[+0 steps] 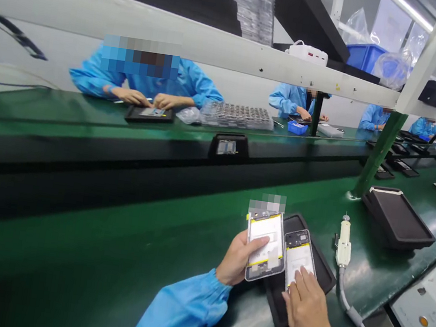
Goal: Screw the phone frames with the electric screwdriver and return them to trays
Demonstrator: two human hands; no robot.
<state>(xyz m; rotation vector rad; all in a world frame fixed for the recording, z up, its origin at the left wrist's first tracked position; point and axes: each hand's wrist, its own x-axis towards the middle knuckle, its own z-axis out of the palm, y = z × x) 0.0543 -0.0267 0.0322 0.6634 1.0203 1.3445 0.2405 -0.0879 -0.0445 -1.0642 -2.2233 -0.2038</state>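
My left hand (238, 255) grips an opened phone body (267, 246) by its left edge, thumb across the white battery. The phone is raised at the upper left of a black tray (323, 267). A second opened phone body (299, 256), with a white battery and a dark top section, is at the tray, just right of the first. My right hand (309, 306) holds its lower part, fingers over the battery and thumb at the left edge. The fingers cover the second phone's lower end.
An electric screwdriver (344, 243) with a cable lies to the right. Stacked black trays (400, 219) stand behind it, by a green post (380, 148). Beyond the dark conveyor (120, 163), which carries a tray, people in blue work. A shelf (203, 37) crosses above.
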